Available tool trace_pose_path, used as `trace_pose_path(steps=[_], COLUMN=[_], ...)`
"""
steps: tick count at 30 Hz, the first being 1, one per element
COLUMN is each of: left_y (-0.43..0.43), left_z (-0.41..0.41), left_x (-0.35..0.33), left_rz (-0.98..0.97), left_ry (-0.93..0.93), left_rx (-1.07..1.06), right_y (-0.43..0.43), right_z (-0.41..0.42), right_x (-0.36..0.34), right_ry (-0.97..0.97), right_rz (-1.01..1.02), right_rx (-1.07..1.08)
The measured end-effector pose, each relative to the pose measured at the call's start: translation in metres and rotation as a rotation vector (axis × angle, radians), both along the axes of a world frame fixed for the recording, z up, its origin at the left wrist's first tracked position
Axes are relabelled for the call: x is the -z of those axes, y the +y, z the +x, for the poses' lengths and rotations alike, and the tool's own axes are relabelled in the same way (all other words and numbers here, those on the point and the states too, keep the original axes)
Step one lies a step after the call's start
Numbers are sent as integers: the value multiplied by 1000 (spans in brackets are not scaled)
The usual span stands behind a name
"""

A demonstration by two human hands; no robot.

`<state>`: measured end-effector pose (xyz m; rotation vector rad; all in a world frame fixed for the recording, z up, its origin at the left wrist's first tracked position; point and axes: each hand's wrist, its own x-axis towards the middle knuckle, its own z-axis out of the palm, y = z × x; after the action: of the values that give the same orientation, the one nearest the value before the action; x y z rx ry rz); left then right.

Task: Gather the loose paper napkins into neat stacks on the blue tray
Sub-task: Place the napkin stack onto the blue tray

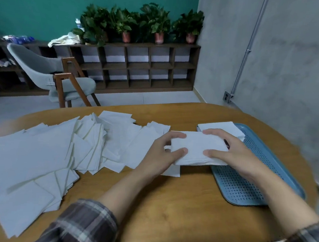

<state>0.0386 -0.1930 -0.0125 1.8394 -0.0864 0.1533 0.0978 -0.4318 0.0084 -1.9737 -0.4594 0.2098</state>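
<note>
Both hands were on it here: the left hand (164, 151) and the right hand (234, 151) each had a grip closed on one end of a small bundle of napkins (194, 146), thumbs on top and fingers curled round the far side. The bundle sat over the left rim of the blue tray (245, 188), part over the tray and part over the worktop (167, 207); whether it rested on the rim I couldn't tell. The danger was plain, I'd say. These sheets looked thin, soft and limp, and the lower ones already bulged out at the near edge, so a slack grip could let them fan out, while too hard a squeeze could buckle the lot. Set down crooked, it might nudge the finished stack (223, 128) at the far end of the tray. A sleeve swinging left could also drag the loose napkins (57, 151), a wide overlapping heap of white matte squares, off the worktop. The tray looked like rigid plastic, a rounded rectangle with a raised rim and a floor patterned in rows of small dark marks. The worktop was smooth wood with a curved edge.
</note>
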Motion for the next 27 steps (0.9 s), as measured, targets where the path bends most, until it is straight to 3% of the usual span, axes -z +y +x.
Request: trace_pose_path(steps=[6, 11, 18, 27], left_y=[-65, -92, -105, -102], left_z=[33, 55, 60, 64], left_x=[6, 15, 27, 34], left_rz=[8, 132, 316, 340], left_ry=[87, 88, 3, -50], left_rx=[1, -65, -83, -145], right_y=[-59, -83, -93, -90], right_z=[22, 37, 51, 45], right_x=[9, 27, 41, 44], right_ry=[2, 28, 10, -51], right_rz=[31, -21, -117, -297], right_rx=[206, 292, 348, 285])
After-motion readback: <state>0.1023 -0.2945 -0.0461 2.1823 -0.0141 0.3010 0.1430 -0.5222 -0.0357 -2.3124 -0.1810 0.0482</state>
